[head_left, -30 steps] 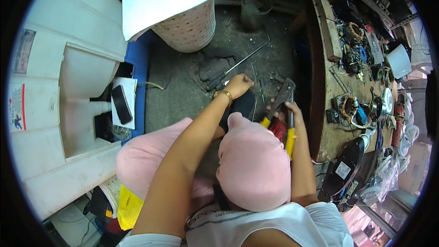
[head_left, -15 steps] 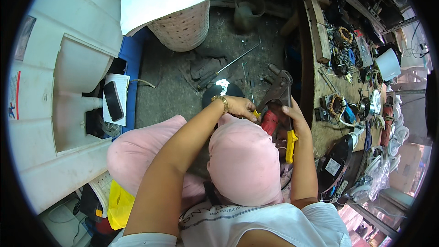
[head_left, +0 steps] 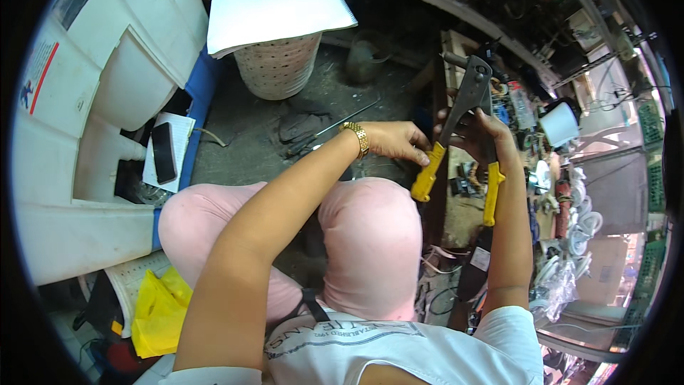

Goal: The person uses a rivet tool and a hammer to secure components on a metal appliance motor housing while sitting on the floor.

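Note:
A dark metal hand riveter (head_left: 467, 93) with yellow handle grips is raised over the right side of my lap, its handles spread apart. My right hand (head_left: 495, 139) is wrapped around it near the handle on the right, fingers partly hidden behind the tool. At the end of my left arm, which wears a gold watch (head_left: 355, 140), my left hand (head_left: 395, 141) has its fingertips closed at the top of the other yellow handle. On the floor beyond my knees lies a long thin metal rod or screwdriver (head_left: 348, 115), beside some dark cloth.
To the right, a wooden workbench (head_left: 463, 222) carries motor parts, wires and a white cup (head_left: 559, 125). A perforated basket (head_left: 276, 68) topped by white paper (head_left: 281, 14) stands ahead. At left, a phone (head_left: 164, 151) rests on a notebook inside a white cabinet. A yellow bag (head_left: 160, 310) lies lower left.
The riveter has risen to the right, and its handles now show widely parted. Both hands moved with it. The red item by my right hand is out of sight; the view has turned slightly.

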